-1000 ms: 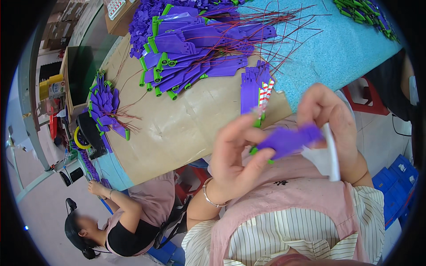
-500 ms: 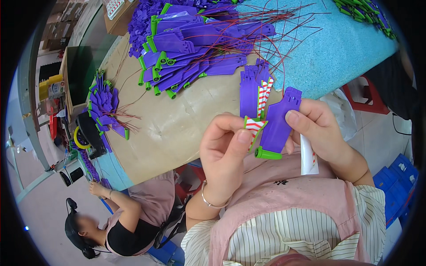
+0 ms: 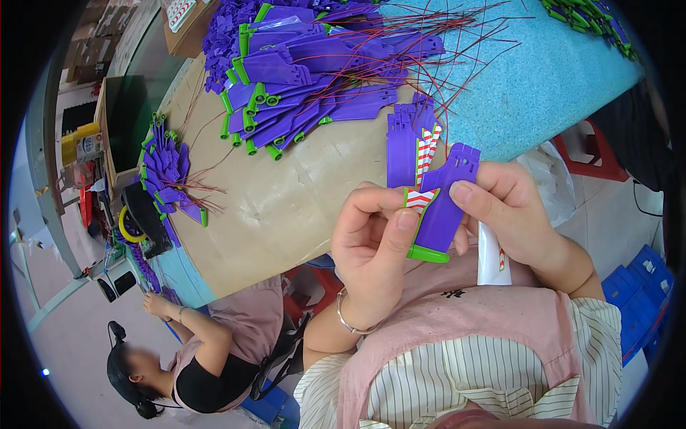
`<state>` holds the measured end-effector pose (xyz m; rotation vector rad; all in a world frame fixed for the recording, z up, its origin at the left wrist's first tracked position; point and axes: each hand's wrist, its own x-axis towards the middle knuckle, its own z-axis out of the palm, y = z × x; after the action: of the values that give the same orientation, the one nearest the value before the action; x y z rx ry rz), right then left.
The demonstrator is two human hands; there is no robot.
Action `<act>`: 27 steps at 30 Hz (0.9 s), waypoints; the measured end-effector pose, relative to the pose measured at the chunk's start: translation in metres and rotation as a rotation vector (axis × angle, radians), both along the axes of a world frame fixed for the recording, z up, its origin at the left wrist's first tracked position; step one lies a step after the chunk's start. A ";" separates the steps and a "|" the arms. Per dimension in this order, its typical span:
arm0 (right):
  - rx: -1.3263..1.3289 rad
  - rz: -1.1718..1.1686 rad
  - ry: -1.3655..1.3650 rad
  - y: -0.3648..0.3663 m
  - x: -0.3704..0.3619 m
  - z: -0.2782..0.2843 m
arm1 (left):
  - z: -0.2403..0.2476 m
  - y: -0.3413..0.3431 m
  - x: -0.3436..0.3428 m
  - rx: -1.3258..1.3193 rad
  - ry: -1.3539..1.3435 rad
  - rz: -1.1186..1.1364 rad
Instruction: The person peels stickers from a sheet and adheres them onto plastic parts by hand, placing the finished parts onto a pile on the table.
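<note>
Between the thumb and finger of my left hand [image 3: 373, 247] is a small sticker [image 3: 421, 200] with red and white stripes and a green border. It lies against the left edge of a flat purple plastic part [image 3: 444, 211]; I cannot tell whether it is stuck down. My right hand [image 3: 513, 214] grips that part near its notched upper end, thumb on top. A green end piece [image 3: 429, 254] runs along the part's lower end. Below my right hand hangs a white sticker sheet [image 3: 493, 259], its upper portion hidden by the fingers.
Beyond my hands, more purple parts [image 3: 402, 150] and striped stickers [image 3: 426, 154] lie on the table [image 3: 286, 200]. A large heap of purple-green parts [image 3: 307, 100] with red wires spreads farther back. A smaller pile [image 3: 166, 161] sits left. Another person [image 3: 207, 350] works at lower left.
The sticker has moved right, from beside the purple part's edge to against it, and has turned to sit straighter. My left hand moved right with it; the purple part shifted slightly left.
</note>
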<state>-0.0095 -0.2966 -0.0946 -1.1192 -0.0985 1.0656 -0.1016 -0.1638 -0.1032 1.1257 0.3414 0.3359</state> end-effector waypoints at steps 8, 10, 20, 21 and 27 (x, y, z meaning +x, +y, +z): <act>-0.013 0.008 0.007 0.000 0.000 -0.002 | -0.004 0.000 0.000 0.025 0.015 0.008; -0.001 0.002 0.002 0.001 0.001 -0.001 | -0.005 0.000 0.000 0.032 0.015 0.004; -0.051 0.034 -0.072 -0.004 0.003 -0.004 | -0.005 0.003 0.000 0.452 0.001 0.019; -0.052 0.034 -0.074 -0.007 0.003 -0.005 | -0.003 0.004 0.000 0.689 0.012 0.025; 0.037 0.145 -0.582 -0.006 -0.002 0.001 | 0.010 0.005 0.007 0.634 -0.027 -0.025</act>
<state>-0.0113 -0.3027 -0.0940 -1.3765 -0.6653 0.8304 -0.0945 -0.1592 -0.0928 1.7424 0.1976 0.4526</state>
